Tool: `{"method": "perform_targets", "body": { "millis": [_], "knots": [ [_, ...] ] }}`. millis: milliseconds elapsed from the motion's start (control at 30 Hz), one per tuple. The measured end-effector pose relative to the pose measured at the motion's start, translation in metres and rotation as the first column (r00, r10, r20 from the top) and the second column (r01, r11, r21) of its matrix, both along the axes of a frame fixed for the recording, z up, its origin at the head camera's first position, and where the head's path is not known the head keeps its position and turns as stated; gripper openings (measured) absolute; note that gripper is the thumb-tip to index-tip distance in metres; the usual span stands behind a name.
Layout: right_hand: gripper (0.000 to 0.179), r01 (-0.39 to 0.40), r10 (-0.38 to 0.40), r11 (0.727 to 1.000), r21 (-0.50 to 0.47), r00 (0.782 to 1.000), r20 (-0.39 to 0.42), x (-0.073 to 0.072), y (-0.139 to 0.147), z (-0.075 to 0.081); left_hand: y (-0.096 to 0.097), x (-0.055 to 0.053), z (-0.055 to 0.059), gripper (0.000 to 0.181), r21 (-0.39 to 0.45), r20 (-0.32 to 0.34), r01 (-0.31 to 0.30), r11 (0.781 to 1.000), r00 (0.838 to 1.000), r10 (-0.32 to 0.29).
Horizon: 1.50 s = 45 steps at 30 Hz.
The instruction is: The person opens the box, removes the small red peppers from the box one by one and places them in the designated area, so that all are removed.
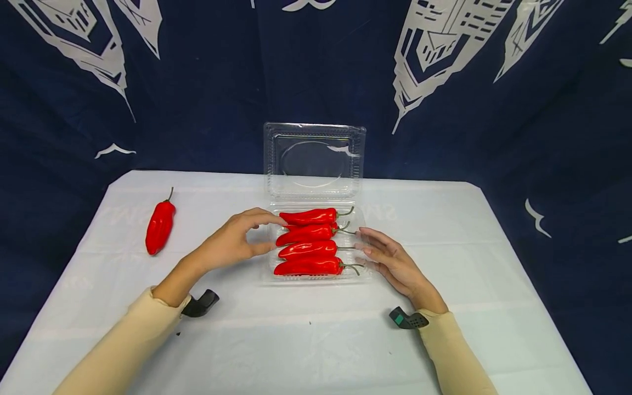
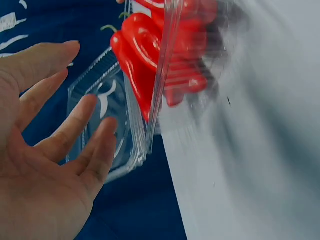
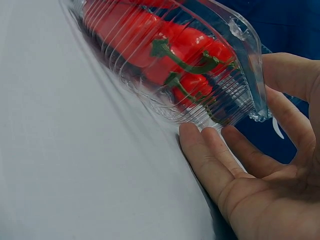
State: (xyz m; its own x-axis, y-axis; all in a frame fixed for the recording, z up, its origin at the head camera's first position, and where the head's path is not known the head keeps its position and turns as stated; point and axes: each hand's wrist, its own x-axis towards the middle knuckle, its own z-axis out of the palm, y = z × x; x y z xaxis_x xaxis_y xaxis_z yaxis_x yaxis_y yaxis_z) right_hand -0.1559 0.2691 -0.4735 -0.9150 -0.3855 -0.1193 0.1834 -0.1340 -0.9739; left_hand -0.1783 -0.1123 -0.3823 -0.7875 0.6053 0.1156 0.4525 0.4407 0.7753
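Several red chili peppers (image 1: 311, 249) lie in a stacked row inside a clear plastic clamshell box (image 1: 316, 281), green stems towards the right. Its hinged lid (image 1: 314, 189) stands open at the far side. At the box's left edge is my left hand (image 1: 239, 236), thumb and fingers apart, the fingertips right by the pepper tips. The left wrist view shows that hand's fingers (image 2: 95, 155) spread beside the box wall. My right hand (image 1: 395, 263) is at the right edge near the stems. In the right wrist view, its loosely bent fingertips (image 3: 189, 131) meet the ribbed side wall.
One more red chili pepper (image 1: 160, 227) lies on the white tablecloth (image 1: 306, 351) to the left, stem pointing away. A dark blue cloth (image 1: 316, 82) with white printed shapes hangs behind the table. Small dark specks dot the cloth near the front.
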Motion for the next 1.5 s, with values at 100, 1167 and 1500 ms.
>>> {"method": "perform_targets", "body": {
  "millis": [100,1167,1500],
  "knots": [
    [0.058,0.002,-0.002,1.000,0.005,1.000,0.000,0.000,0.000,0.001,0.007,0.002,0.000,0.044,-0.018,0.018,0.042,0.999,0.999,-0.041],
    [0.058,0.004,-0.004,1.000,0.020,1.000,0.013,-0.001,-0.001,0.001,0.046,0.008,-0.027,0.042,-0.022,0.127,0.272,0.962,0.955,-0.267],
    [0.059,0.015,-0.016,0.999,0.032,1.000,0.024,0.000,0.000,0.000,0.049,0.009,-0.028,0.042,-0.021,0.150,0.282,0.959,0.949,-0.276]
  ]
}}
